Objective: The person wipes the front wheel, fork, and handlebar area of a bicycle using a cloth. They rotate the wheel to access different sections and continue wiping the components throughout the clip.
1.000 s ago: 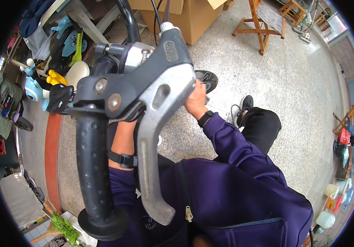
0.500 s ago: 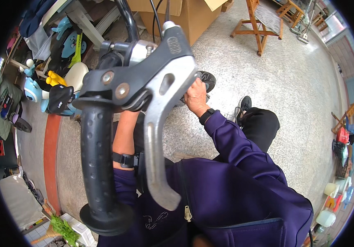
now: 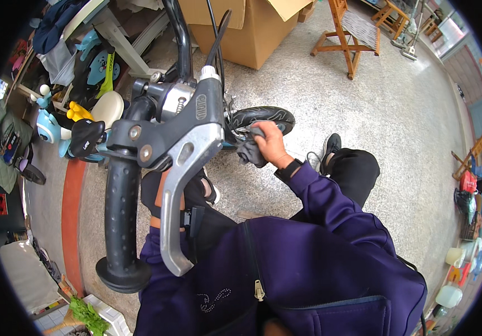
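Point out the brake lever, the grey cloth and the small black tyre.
brake lever [image 3: 176, 190], head view, on the silver blade below its pivot.
grey cloth [image 3: 247, 151], head view, on the bunched part under the right hand [image 3: 269, 143].
small black tyre [image 3: 271, 116], head view, on the tread right of the hand.

The right hand reaches forward and down, its purple-sleeved arm stretched out from the body, a dark band at the wrist, its fingers curled shut around a small grey cloth. The left forearm, sleeve pushed up and bare, extends forward; its hand is hidden.
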The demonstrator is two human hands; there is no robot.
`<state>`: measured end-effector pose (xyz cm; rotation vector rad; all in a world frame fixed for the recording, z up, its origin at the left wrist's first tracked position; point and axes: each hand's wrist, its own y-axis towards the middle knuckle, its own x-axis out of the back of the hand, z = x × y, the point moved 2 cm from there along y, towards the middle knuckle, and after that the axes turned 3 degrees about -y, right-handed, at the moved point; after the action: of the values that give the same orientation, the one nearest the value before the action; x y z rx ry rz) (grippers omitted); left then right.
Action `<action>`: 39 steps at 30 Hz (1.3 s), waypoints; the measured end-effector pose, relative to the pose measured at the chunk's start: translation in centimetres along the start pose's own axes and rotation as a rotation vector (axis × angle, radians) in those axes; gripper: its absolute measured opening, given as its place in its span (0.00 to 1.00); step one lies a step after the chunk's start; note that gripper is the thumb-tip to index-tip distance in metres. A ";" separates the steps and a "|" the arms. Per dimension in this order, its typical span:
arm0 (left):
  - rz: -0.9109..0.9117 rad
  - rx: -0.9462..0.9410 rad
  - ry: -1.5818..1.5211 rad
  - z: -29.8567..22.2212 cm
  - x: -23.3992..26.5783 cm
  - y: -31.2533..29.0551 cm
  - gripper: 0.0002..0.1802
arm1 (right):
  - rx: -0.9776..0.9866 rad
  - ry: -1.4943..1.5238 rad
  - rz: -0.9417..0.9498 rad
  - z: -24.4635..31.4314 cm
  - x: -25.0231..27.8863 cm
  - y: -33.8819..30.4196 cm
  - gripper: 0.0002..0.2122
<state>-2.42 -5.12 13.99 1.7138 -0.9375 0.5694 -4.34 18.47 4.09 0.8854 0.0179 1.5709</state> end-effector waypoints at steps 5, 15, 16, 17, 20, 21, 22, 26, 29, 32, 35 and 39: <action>-0.010 -0.011 -0.023 -0.1 0.1 0.1 0.45 | -0.307 0.236 -0.188 -1.9 2.2 1.7 0.10; 0.031 0.028 -0.076 -0.6 0.6 0.2 0.45 | 0.140 -0.332 0.193 2.5 -1.7 6.7 0.11; 0.036 0.031 -0.084 -0.7 0.7 0.3 0.45 | 0.114 -0.428 0.243 2.6 -1.9 7.0 0.10; 0.040 0.035 -0.090 -0.8 0.8 0.3 0.45 | 0.136 -0.502 0.270 2.7 -2.1 7.3 0.09; 0.061 0.065 -0.137 -1.0 0.8 0.3 0.46 | 0.164 -0.592 0.344 2.5 -2.0 7.6 0.07; 0.072 0.080 -0.162 -1.0 0.8 0.2 0.46 | 0.172 -0.578 0.340 2.3 -1.7 7.6 0.07; 0.082 0.096 -0.187 -1.0 0.7 0.2 0.46 | 0.176 -0.558 0.351 2.1 -1.5 7.4 0.07; 0.101 0.146 -0.215 -0.9 0.2 -0.2 0.51 | 0.404 -0.417 0.131 1.6 -0.1 5.4 0.07; 0.031 0.054 -0.185 -1.3 -0.2 -0.1 0.55 | 0.494 -0.357 0.049 1.4 -0.2 3.2 0.10; 0.118 0.121 -0.279 -1.4 0.1 -0.4 0.59 | 0.528 -0.340 0.149 1.3 -0.3 1.3 0.10; 0.166 0.092 -0.188 -1.3 0.7 -0.2 0.59 | 0.603 -0.273 0.291 1.7 0.2 -0.1 0.08; 0.074 0.057 -0.087 -1.3 0.9 -0.2 0.43 | 0.303 0.002 0.195 2.6 1.0 0.2 0.12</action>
<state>-1.69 -4.17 14.99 1.7724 -1.0595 0.5790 -3.04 18.13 6.50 1.1496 0.1796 1.7798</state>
